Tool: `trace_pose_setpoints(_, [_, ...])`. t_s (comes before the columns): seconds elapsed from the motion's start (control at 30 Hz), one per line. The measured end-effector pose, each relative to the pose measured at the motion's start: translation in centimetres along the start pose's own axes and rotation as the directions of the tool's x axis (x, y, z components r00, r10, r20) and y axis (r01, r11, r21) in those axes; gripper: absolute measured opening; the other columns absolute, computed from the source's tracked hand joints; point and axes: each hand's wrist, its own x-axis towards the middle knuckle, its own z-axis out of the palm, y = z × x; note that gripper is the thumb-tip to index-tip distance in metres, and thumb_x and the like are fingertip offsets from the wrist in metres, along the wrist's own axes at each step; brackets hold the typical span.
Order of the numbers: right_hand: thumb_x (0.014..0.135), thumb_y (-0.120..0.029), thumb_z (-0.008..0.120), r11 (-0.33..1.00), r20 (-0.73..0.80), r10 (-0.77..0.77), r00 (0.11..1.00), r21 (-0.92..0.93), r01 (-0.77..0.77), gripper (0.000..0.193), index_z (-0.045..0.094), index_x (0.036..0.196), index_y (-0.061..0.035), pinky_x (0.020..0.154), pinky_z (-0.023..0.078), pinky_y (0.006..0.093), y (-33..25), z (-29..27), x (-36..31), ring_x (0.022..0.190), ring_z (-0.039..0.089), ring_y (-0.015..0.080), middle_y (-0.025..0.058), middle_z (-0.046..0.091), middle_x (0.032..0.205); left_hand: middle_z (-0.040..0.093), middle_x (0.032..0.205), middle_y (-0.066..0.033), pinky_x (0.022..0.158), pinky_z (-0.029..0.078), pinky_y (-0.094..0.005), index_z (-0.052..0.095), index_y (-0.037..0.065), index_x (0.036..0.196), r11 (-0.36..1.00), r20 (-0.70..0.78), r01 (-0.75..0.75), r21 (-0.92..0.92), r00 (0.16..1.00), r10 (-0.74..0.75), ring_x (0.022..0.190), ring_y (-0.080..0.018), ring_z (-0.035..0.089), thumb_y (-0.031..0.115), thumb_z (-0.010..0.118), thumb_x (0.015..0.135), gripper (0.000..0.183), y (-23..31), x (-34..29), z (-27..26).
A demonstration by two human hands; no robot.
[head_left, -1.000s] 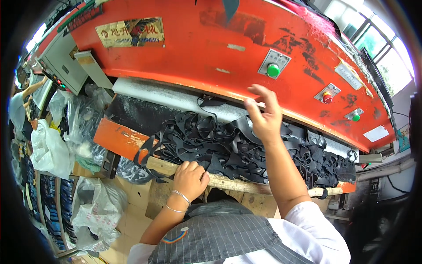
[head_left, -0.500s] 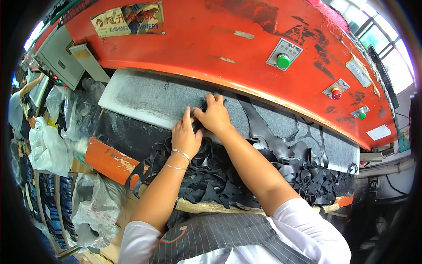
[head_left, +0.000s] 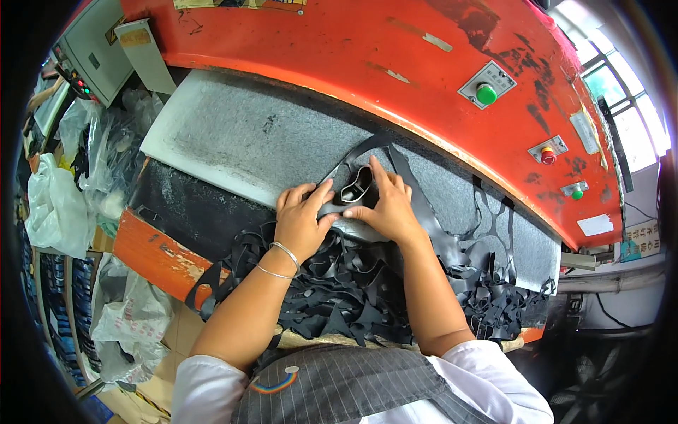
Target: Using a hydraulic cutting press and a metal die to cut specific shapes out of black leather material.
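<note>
A small metal cutting die (head_left: 357, 186), a shaped outline with a bar across its inside, stands on the pale board (head_left: 226, 141) between my hands. Black leather (head_left: 424, 205) with cut-out gaps lies under and around it. My left hand (head_left: 302, 218) grips the leather's edge at the die's left, fingers bent and thumb toward the die. My right hand (head_left: 393, 209) is curved round the die's right side. Its index finger reaches along the far edge, and its thumb touches the near edge. The undersides of my fingers are hidden.
A heap of black leather scraps (head_left: 346, 290) lies along the board's front edge. Beyond the board rises a red machine beam (head_left: 339, 53) with a green button (head_left: 486, 94) and a red button (head_left: 548, 155). Plastic bags (head_left: 60, 205) hang at the left.
My hands have moved apart, uncovering the die that they mostly hid. The right hand has turned to the die's right side. The whole view has shifted a little.
</note>
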Motion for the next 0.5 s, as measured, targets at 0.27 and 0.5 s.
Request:
trace_pose_setpoints(0.27, [0.063,-0.047,0.084,0.994,-0.143,-0.106,0.984,-0.029,0.103,0.088,0.051,0.137,-0.0123,0.105,0.03,0.0466,2.6,2.5,-0.9,0.122,0.044,0.0377,0.02,0.052,0.13,0.074,0.098,0.0004,0.1,0.032,-0.0392,0.068,0.013,0.117,0.998,-0.083,-0.034,0.048,0.996,0.038,0.112,-0.0215,0.052,0.024,0.077,0.075,0.044,0.0,0.2,0.2])
trace_pose_setpoints(0.5, [0.065,-0.048,0.083,0.997,-0.133,-0.059,0.989,0.034,0.064,0.088,0.05,0.137,-0.0087,0.105,0.031,0.0468,2.4,1.6,-0.6,0.125,0.044,0.038,0.0217,0.051,0.133,0.073,0.103,0.0012,0.101,0.031,-0.0383,0.064,0.011,0.122,0.993,-0.037,-0.068,0.102,0.997,0.072,0.112,-0.0212,0.05,0.028,0.078,0.075,0.052,-0.8,1.2,-0.4])
